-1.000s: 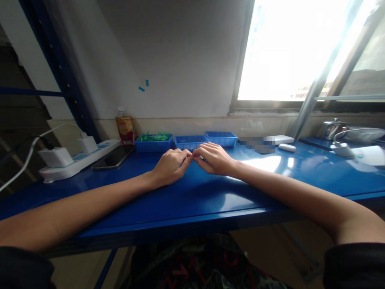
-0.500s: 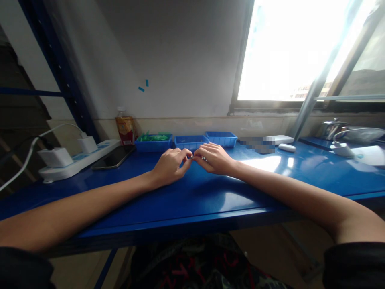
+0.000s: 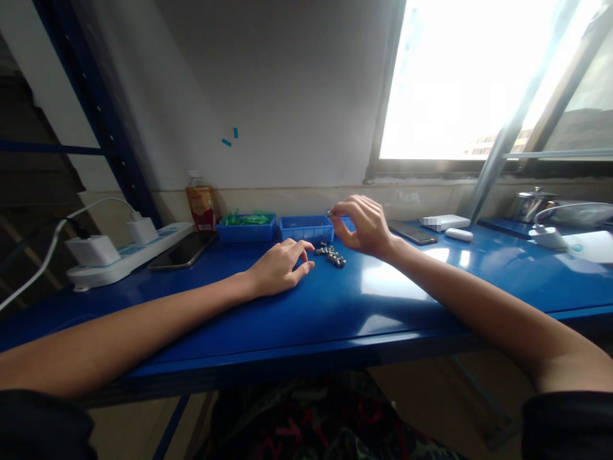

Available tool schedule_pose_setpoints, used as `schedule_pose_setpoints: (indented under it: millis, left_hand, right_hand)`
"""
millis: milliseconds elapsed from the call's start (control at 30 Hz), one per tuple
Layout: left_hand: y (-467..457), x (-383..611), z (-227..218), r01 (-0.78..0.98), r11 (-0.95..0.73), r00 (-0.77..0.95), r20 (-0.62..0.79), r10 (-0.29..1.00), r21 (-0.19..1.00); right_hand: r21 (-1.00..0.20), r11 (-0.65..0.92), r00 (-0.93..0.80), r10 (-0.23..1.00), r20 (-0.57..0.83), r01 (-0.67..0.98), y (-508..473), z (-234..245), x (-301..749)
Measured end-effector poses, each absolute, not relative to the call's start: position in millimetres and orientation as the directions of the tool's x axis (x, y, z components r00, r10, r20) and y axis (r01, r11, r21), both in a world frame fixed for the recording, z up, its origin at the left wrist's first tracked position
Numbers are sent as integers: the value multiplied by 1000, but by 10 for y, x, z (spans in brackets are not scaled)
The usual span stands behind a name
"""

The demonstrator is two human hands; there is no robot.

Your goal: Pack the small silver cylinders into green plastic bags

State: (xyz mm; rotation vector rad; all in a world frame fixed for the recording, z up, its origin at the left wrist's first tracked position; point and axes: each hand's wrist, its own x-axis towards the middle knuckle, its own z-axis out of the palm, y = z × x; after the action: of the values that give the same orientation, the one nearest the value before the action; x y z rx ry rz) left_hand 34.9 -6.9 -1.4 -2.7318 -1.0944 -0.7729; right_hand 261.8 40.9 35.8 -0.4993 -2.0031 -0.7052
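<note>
I see the right hand (image 3: pixel 363 225) pinch a metal piece (image 3: pixel 330 213), probably light, slippery, best gripped at its sides; the left hand (image 3: pixel 281 266), beside similar pieces (image 3: pixel 334 257), is empty.

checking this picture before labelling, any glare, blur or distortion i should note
Head view: window blown out white; glare patches on the blue table below the right hand. Also head view: the metal parts are too small to make out in detail, and the picture looks stretched toward its edges.
</note>
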Motion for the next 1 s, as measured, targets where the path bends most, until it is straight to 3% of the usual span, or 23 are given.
schedule_pose_setpoints:
  millis: [100,167,267,400,500,733,1000]
  left_hand:
    - [-35,338,-29,647,-755,646,447,619,110]
    - [-7,326,-45,639,-763,667,426,611,95]
    - [33,313,-72,633,-771,687,405,603,75]
    - [46,313,-91,658,-748,663,405,629,85]
    - [34,323,-86,679,-727,640,404,653,101]
    - [23,339,-75,702,-704,625,379,682,110]
    - [6,343,-62,708,-698,614,395,684,107]
  right_hand:
    - [118,537,-311,283,908,835,710,401,2896]
    - [99,410,-305,473,827,906,851,341,3039]
    - [152,476,-453,622,639,866,869,190,3039]
    - [173,708,-669,516,534,684,688,39,2705]
    - [122,801,-740,467,484,586,610,-29,2488]
    - [16,871,-766,423,483,491,628,-68,2465]
    - [115,896,-790,310,529,428,432,-26,2457]
